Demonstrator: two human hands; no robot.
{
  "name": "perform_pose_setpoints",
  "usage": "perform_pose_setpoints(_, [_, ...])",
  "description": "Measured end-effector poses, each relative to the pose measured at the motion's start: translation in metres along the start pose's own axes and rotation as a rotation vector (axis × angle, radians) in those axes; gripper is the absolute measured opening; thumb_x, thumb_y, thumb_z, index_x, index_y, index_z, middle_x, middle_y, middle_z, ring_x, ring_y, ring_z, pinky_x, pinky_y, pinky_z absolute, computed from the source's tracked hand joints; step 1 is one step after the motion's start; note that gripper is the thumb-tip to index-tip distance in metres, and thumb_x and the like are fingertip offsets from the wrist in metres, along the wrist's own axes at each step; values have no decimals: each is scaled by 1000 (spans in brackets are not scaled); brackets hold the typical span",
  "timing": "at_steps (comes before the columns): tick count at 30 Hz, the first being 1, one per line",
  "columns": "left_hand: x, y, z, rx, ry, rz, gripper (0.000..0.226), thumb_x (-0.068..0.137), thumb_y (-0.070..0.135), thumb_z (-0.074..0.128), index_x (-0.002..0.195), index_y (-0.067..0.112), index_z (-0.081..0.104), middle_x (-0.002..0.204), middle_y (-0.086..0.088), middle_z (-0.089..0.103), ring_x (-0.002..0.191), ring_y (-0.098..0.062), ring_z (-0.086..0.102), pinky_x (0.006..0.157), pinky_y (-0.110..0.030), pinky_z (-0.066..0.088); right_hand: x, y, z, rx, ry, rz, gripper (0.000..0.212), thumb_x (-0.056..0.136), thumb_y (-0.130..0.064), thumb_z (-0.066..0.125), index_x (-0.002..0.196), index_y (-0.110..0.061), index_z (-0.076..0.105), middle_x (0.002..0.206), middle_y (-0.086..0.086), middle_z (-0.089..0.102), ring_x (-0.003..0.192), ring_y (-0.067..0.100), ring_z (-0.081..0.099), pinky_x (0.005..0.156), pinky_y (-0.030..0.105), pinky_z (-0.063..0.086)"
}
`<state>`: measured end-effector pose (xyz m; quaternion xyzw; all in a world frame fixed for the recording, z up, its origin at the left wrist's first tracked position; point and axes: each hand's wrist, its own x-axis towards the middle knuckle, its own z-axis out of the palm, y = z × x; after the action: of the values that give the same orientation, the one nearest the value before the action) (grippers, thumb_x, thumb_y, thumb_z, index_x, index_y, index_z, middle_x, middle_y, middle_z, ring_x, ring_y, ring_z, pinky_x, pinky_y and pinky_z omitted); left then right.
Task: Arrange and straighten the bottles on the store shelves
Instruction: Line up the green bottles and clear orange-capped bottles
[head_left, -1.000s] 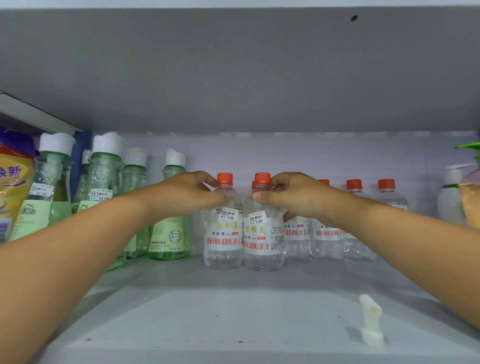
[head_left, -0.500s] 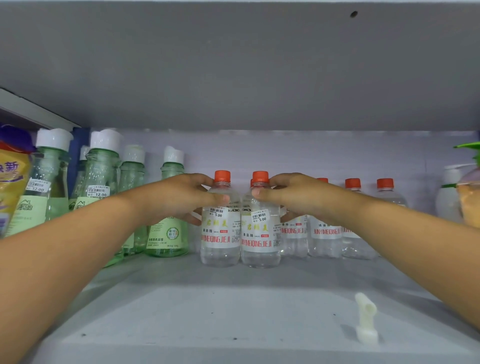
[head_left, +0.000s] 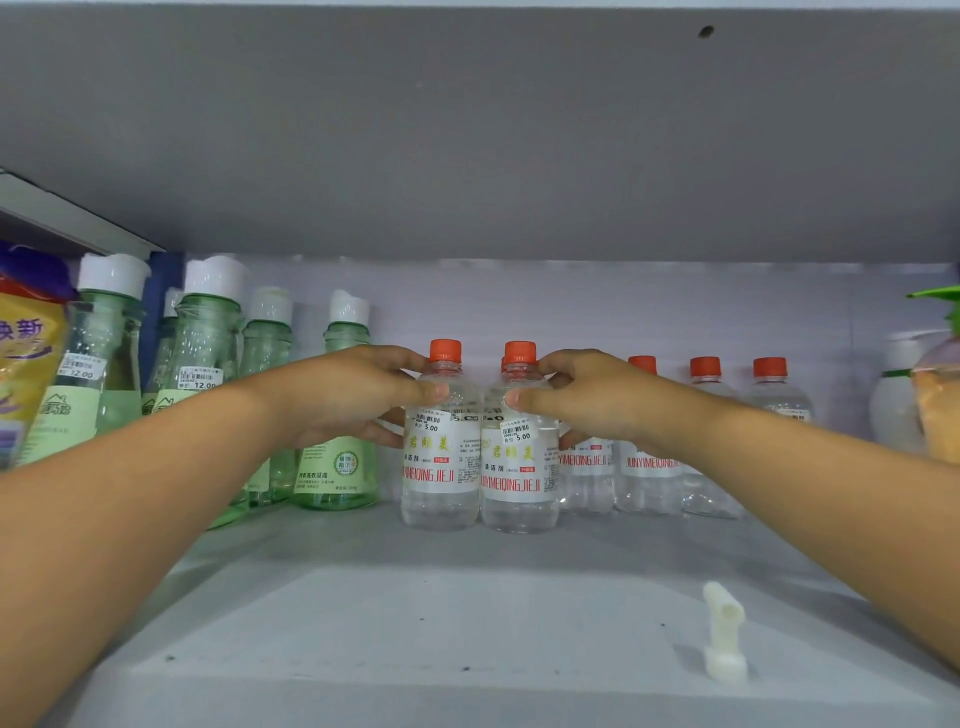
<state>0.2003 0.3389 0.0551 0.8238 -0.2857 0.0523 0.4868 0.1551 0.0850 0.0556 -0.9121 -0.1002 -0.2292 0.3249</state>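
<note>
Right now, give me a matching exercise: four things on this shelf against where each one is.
Things:
1. left hand
2. right hand
3. white plastic piece
4. green bottles

Places:
A. lying alone at the shelf's front right
B. gripping the right of the two front clear bottles
C. standing at the left of the shelf
D. gripping the left of the two front clear bottles

Pairs: 1-D, 2-B, 3-A, 4-C

Both bare forearms reach forward and inward from the lower corners. The left hand (head_left: 343, 397) curls at shoulder height of a bottle, thumb in front, fingers behind. The right hand (head_left: 587, 397) mirrors it, thumb forward, fingers wrapped behind.
</note>
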Motion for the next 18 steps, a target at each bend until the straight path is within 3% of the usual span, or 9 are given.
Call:
perform_pose_setpoints(3, [2,-1,-1,3,7,-22,50,89,36,79,134,27,59,119,0,76,110,-23,73,88,-44,64,0,1,1,-38,13,-4,72,85,-64,69,145,-29,49,99,-24,52,66,3,73,57,16,51])
perform_pose_setpoints(6, [3,-2,-2,-8,11,-33,56,87,37,81,138,25,58,117,0,77,105,-21,75,85,-45,65,3,5,2,-39,24,-2,74,82,-68,69,144,-32,49,107,-22,54,83,6,71,70,22,53])
perform_pose_setpoints(9, [-3,1,1,50,40,-44,62,87,43,80,142,28,55,120,2,74,107,-19,73,83,-42,65,-1,3,2,-53,13,2,74,83,-69,68,145,-33,48,116,-18,56,77,2,71,62,16,50])
perform_pose_setpoints(11, [-10,7,5,162,128,-25,69,84,54,78,145,34,50,127,9,67,109,-15,68,81,-35,62,-8,-4,-3,-109,3,-12,77,84,-70,66,148,-33,45,131,-13,57,87,4,71,70,18,49])
perform_pose_setpoints(13, [-16,20,11,245,312,34,79,79,62,78,146,36,47,134,8,60,110,-16,62,84,-33,53,-21,-14,-18,-154,18,-40,80,83,-71,66,150,-34,43,144,-8,54,108,14,64,87,27,45])
perform_pose_setpoints(14, [-19,28,16,254,421,63,78,77,64,79,144,35,50,135,7,59,109,-18,60,86,-34,51,-30,-17,-31,-139,48,-55,78,83,-70,67,148,-35,45,143,-8,55,110,15,63,90,29,45])
perform_pose_setpoints(16, [-25,52,32,177,549,97,67,75,64,79,131,36,56,130,7,63,104,-21,64,93,-38,53,-56,-15,-65,-64,140,-84,66,82,-67,71,140,-38,54,132,-12,60,95,7,67,84,27,50])
perform_pose_setpoints(18, [-31,78,59,1,481,114,59,74,62,82,121,35,59,122,5,68,100,-22,70,96,-44,57,-87,2,-104,-42,249,-84,55,83,-62,73,130,-38,62,119,-16,64,75,-4,68,70,18,54])
